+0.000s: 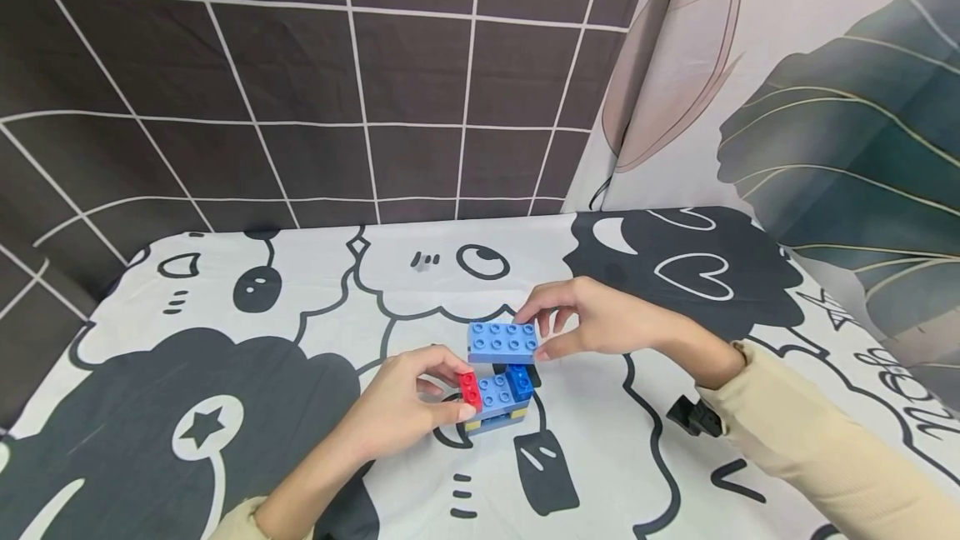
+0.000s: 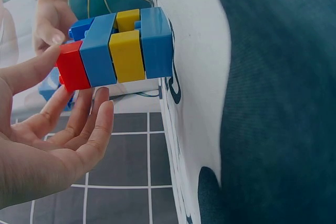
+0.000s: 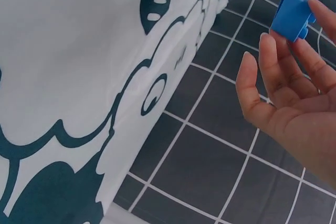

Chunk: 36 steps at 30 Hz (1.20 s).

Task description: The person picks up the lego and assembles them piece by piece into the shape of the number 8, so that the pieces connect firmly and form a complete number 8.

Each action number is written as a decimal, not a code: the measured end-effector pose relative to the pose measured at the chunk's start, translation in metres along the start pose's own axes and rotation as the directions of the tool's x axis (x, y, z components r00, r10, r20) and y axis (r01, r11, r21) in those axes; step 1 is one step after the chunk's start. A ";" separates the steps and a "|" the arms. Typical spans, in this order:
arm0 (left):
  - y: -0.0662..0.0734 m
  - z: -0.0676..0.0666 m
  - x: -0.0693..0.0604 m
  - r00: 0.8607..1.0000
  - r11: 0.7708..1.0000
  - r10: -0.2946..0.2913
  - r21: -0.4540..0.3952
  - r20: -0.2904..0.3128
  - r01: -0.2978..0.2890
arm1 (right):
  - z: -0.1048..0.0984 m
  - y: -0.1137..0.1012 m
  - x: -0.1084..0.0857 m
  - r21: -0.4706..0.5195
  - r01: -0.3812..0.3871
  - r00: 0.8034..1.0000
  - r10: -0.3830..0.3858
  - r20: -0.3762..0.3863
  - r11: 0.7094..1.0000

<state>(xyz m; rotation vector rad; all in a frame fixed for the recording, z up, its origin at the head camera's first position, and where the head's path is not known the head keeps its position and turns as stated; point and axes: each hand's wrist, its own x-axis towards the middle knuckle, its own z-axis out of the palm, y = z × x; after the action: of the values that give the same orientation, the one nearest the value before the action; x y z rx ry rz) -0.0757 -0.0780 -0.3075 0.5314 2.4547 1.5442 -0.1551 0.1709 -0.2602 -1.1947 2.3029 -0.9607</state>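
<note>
A small stack of toy bricks stands on the patterned cloth: a light blue base brick point(image 2: 157, 43), yellow bricks point(image 2: 127, 56), then a light blue brick point(image 1: 495, 392). On top of it sit a red brick point(image 1: 470, 390) at the left end and a darker blue brick point(image 1: 518, 382) at the right. My left hand point(image 1: 408, 398) pinches the red brick between thumb and fingers. Just behind and above the stack, my right hand point(image 1: 592, 319) holds a light blue eight-stud brick point(image 1: 502, 342) by its right end, between thumb and fingers. That brick's underside is hidden.
A black-and-white cartoon cloth point(image 1: 300, 298) covers the table. Near the right forearm a small black object point(image 1: 693, 417) shows. A dark gridded curtain point(image 1: 300, 65) rises behind the table, with a leaf-print cloth point(image 1: 862, 132) at the right.
</note>
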 end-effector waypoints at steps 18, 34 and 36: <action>0.000 0.000 0.000 1.000 1.000 0.021 -0.004 -0.001 -0.021 | 0.007 -0.006 -0.001 0.012 0.150 0.985 -0.150 0.080 0.989; 0.000 0.000 0.001 0.999 0.999 0.039 0.013 -0.008 -0.039 | 0.010 -0.004 0.002 -0.004 0.178 0.980 -0.177 0.087 0.984; 0.001 0.000 0.001 0.999 0.999 0.039 0.016 -0.010 -0.038 | 0.010 -0.004 0.002 0.002 0.181 0.980 -0.180 0.088 0.983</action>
<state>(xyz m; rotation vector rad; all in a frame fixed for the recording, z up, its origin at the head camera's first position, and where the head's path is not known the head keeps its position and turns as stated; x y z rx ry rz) -0.0759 -0.0772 -0.3068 0.5782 2.4807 1.5465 -0.1481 0.1641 -0.2642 -1.4394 2.1592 -0.9426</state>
